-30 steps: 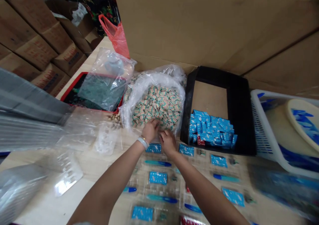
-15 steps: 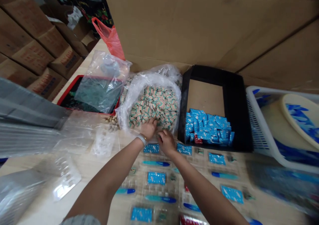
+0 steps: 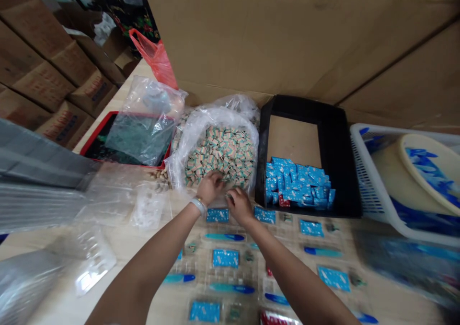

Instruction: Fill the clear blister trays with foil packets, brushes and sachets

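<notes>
My left hand (image 3: 210,188) is at the front rim of an open clear plastic bag (image 3: 174,171), over a heap of small green-and-tan pieces (image 3: 226,155). Its fingers are curled together, and what they hold is hidden. Close beside it, my right hand (image 3: 240,206) pinches what looks like one small green-and-tan piece (image 3: 229,196) just in front of the bag. Below my hands lie clear plastic trays with blue packets (image 3: 225,258) and blue-and-turquoise pen-shaped tools (image 3: 232,288), partly covered by my forearms.
A black box (image 3: 339,171) right of the bag holds many blue packets (image 3: 302,183) and a red one. Further right stands a white basket (image 3: 362,181) with a cream tub. On the left are a red-rimmed tray (image 3: 89,145), clear plastic sheets and an empty clear tray (image 3: 95,258). Cardboard rises behind.
My left hand has drawn slightly left and up from the pieces, its fingers more curled. My right hand stays nearly where it was. The view has shifted slightly.
</notes>
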Demonstrator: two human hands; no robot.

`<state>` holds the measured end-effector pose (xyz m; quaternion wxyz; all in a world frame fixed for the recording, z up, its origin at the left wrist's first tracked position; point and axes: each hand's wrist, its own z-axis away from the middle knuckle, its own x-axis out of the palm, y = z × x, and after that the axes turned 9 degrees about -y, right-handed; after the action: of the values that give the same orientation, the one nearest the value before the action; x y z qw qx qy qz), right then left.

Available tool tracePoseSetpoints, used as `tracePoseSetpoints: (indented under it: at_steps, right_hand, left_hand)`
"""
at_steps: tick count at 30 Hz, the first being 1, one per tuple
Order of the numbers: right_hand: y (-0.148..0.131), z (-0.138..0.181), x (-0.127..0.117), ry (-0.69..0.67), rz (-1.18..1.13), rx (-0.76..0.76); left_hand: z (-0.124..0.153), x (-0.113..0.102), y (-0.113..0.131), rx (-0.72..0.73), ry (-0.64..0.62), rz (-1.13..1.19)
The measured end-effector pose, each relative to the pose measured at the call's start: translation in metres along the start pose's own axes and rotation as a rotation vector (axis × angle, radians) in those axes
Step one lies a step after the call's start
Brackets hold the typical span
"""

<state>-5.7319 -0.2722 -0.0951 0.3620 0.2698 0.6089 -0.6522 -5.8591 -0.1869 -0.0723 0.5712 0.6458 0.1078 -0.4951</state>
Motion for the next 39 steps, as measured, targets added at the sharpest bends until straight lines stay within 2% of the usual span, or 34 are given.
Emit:
tracePoseSetpoints:
  at_steps: [3,5,8,15,22,26,33,39]
  right_hand:
    - [-0.001,0.0,0.0,0.015,-0.025,-0.018]
    - [-0.002,-0.001,-0.001,0.014,-0.029,-0.03]
    - [-0.006,-0.004,-0.003,-0.01,-0.01,-0.059]
    - [-0.011,-0.011,-0.004,-0.09,0.011,-0.187]
    - [-0.014,-0.013,-0.004,-0.124,0.031,-0.179]
    - [-0.013,-0.014,-0.003,-0.133,0.02,-0.191]
    - [-0.011,-0.013,-0.007,-0.088,-0.086,-0.191]
    - [-0.015,-0.01,-0.006,-0.141,-0.046,-0.215]
  left_hand:
    - [0.013,-0.002,-0.015,-0.077,-0.049,0.211]
    - [0.02,-0.001,-0.023,-0.124,-0.09,0.264]
    - [0.027,0.001,-0.028,-0.127,-0.067,0.225]
    - [0.033,-0.002,-0.022,-0.029,-0.043,0.108]
    - [0.039,0.003,-0.023,0.081,-0.1,0.083]
    - [0.036,0.003,-0.022,0.071,-0.11,0.059]
    - [0.031,-0.011,-0.018,0.007,-0.134,-0.004]
    - [0.034,-0.014,-0.022,0.028,-0.195,0.056]
